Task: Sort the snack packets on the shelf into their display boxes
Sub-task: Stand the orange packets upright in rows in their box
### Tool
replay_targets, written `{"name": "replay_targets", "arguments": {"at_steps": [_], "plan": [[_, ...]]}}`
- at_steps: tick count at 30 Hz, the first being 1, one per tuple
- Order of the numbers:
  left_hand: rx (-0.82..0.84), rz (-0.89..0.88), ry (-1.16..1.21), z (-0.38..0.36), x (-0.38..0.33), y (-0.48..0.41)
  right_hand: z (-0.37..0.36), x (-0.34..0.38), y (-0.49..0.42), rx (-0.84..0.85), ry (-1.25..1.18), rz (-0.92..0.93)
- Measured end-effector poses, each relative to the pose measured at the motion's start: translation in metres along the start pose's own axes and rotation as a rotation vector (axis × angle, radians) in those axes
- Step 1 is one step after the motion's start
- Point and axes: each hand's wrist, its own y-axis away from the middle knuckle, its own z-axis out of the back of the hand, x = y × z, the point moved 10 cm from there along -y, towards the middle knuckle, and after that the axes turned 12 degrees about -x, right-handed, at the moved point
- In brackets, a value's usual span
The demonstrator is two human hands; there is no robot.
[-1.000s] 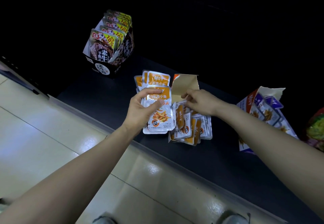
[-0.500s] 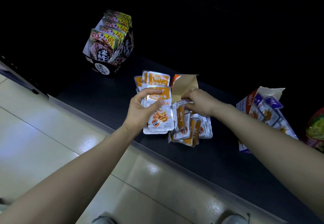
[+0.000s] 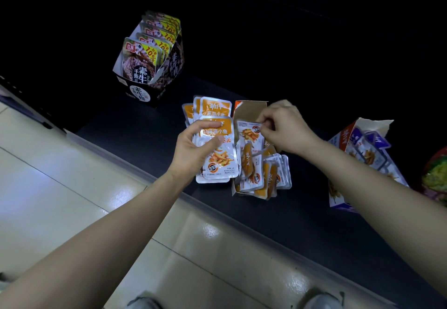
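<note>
Frame centre: left hand (image 3: 193, 150) grasps a fanned stack of orange packets (image 3: 219, 153); right hand (image 3: 286, 127) pinches a single packet (image 3: 249, 135) by its top edge, over the torn orange display box (image 3: 248, 111). Best lifted clear, then squared face-up onto the stack.

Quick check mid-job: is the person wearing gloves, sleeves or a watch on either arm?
No. The left hand and right hand are bare, with no gloves and no rings that I can make out. The left forearm and right forearm are uncovered as far as the frame shows: no sleeves, watch or wristband in view.
</note>
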Motion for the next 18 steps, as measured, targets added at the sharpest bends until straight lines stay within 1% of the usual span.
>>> {"name": "replay_targets", "arguments": {"at_steps": [1,4,8,11,16,18], "plan": [[0.001,-0.004,0.001,0.0,0.0,0.0,0.005,0.0,0.004,-0.003,-0.023,-0.026],[0.002,-0.01,-0.001,0.0,0.0,0.0,0.012,-0.01,0.021,0.059,-0.137,-0.135],[0.011,-0.011,-0.008,-0.006,0.001,0.0,0.005,-0.028,0.041,0.184,-0.316,-0.317],[0.018,-0.012,-0.017,-0.011,0.002,0.001,-0.006,-0.037,0.047,0.176,-0.237,-0.356],[0.007,-0.013,-0.015,-0.008,0.002,0.0,-0.015,-0.03,0.043,0.133,-0.087,-0.303],[0.006,-0.014,-0.013,-0.007,0.001,0.0,-0.007,-0.031,0.039,0.089,-0.08,-0.29]]}}
